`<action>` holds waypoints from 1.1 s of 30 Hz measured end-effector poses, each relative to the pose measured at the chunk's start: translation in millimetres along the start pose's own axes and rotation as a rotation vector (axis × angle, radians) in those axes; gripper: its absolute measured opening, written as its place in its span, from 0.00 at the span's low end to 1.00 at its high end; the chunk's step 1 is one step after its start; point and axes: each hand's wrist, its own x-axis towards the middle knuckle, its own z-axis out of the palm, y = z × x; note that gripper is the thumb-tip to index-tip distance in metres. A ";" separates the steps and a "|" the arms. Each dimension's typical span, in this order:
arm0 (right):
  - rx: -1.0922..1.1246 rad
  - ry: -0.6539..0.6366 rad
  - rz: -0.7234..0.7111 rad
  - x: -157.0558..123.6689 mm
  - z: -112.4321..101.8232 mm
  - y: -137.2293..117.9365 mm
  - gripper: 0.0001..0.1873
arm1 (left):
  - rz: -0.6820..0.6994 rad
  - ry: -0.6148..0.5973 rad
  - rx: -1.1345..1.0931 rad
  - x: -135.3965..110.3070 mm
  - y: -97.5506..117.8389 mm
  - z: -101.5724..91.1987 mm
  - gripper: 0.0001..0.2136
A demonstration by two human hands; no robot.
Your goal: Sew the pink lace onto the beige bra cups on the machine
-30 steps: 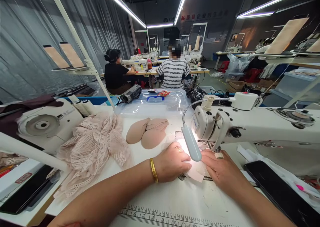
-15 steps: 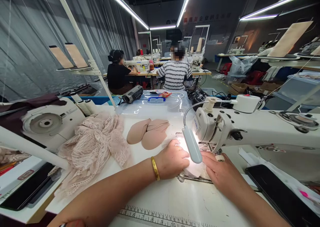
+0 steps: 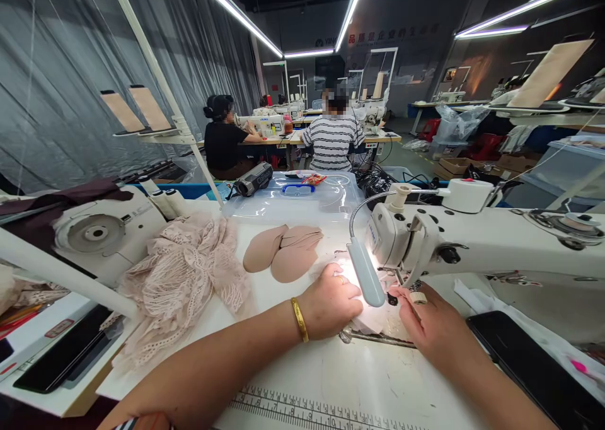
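Observation:
Pale pink fabric (image 3: pixel 371 319) lies under the head of a white sewing machine (image 3: pixel 392 234), lit brightly by a small grey lamp (image 3: pixel 366 272). My left hand (image 3: pixel 331 301), with a gold bangle at the wrist, rests on the fabric left of the needle area, its fingers curled down on it. Right of the presser foot, my right hand (image 3: pixel 425 319) pinches the edge of the same fabric between thumb and fingers. The lamp hides part of the fabric between the hands. Several beige moulded bra cups (image 3: pixel 293 263) lie on the table beyond my left hand.
A heap of pink lace (image 3: pixel 189 266) sits on the left, beside another machine part (image 3: pixel 99 231). A clear plastic box (image 3: pixel 302 206) stands behind the cups. A black phone (image 3: pixel 524 360) lies at right. A ruler strip (image 3: pixel 302 411) runs along the front. Two people sit ahead.
My right hand has gone from lying flat by the needle to pinching the fabric edge, slightly further right. The left hand stays on the fabric. The view has shifted slightly.

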 end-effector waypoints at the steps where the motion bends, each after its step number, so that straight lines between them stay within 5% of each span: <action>1: 0.012 0.002 0.007 0.3 1.2 0.5 0.17 | -0.010 -0.003 -0.031 0.2 0.2 -0.5 0.07; 13: 0.101 -0.057 0.028 -3.0 8.1 8.9 0.17 | -0.007 -0.004 -0.069 0.3 2.8 -4.3 0.07; 25: 0.095 0.019 -0.004 0.4 5.4 -1.0 0.15 | -0.004 0.033 -0.063 -1.1 4.2 -0.8 0.06; 33: 0.080 -0.030 -0.013 4.0 -9.5 -8.8 0.15 | -0.029 0.009 -0.053 1.0 2.3 0.7 0.07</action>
